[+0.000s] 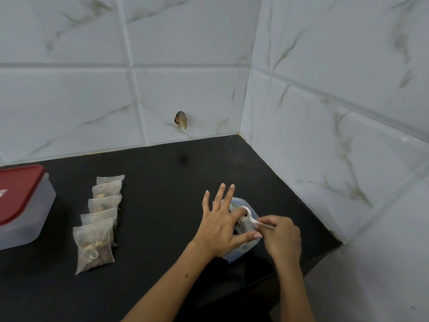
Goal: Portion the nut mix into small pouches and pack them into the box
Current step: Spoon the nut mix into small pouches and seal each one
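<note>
My left hand (218, 228) lies over a clear plastic container (233, 256) of nut mix near the counter's right end. Three of its fingers are spread straight, while the index finger and thumb pinch the mouth of a small pale pouch (226, 204), mostly hidden under the hand. My right hand (281, 238) grips the handle of a white plastic spoon (246, 214), whose bowl sits at the pouch mouth beside my left index finger. Several filled pouches (95, 242) lie in an overlapping row at the left. The box (25, 226), clear with a red lid (18, 194) on it, stands at the far left.
The black counter (157, 182) runs into a corner of white marbled wall tiles (325, 135) behind and to the right. A small hole (180, 120) shows in the back wall. The counter's front edge drops away just below my right hand.
</note>
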Tool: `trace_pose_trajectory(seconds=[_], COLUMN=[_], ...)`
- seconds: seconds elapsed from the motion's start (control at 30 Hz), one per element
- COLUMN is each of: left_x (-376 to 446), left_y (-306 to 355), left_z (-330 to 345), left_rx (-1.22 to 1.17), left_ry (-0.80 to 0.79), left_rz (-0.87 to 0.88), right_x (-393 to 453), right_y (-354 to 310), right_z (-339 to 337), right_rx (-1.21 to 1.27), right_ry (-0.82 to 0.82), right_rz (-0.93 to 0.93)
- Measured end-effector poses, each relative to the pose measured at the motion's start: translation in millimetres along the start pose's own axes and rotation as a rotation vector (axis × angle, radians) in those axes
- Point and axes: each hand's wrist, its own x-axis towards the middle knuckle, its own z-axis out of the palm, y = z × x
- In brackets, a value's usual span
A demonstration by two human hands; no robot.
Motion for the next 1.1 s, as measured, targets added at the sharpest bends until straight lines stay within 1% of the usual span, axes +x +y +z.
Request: trace_pose_trajectory(seconds=[0.17, 0.33, 0.47, 0.57, 0.67, 0.77, 0.83, 0.93, 1.03, 1.1], left_x=[3.8, 0.6, -3.0, -1.0, 1.5, 0.1, -1.1, -2.0, -3.1, -4.2], left_y=[0.3, -4.1, -6.6, -9.1, -12.1, -9.6, -9.6, -11.8, -11.0, -8.8], left_z=[2.7, 4.1, 4.6, 13.4, 20.1, 15.1, 15.3, 21.8, 26.3, 28.1], left_rx=[0.049, 0.040, -0.038, -0.008, 0.006, -0.080, -0.067, 0.008, 0.066, 0.024], left_ry=[0.012, 0.089, 0.119, 0.193, 0.261, 0.182, 0.194, 0.249, 0.240, 0.250], left_rz=[-0.007, 0.005, -0.091, -0.123, -0.166, -0.220, -0.191, -0.093, -0.080, -0.087], right_x=[3.6, 8.4, 11.2, 10.5, 10.8, 10.7, 10.6, 10.6, 12.5, 13.2], right_y=[0.8, -1.6, -3.1, -5.1, -7.6, -8.1, -7.6, -5.5, -2.5, 0.6], right_z=[-0.1, -1.2, -0.9, 1.4, 2.6, 3.6, 3.9, 4.3, 4.7, 4.0], right_rx=[-0.009, -0.016, -0.066, -0.071, -0.067, -0.067, -0.069, -0.055, -0.025, -0.011], right_ry=[0.026, 0.037, -0.010, -0.031, -0.019, -0.015, -0.027, -0.047, -0.043, -0.033], right_rz=[0.011, 0.016, 0.008, 0.009, 0.015, 0.014, 0.020, 0.027, 0.027, 0.020])
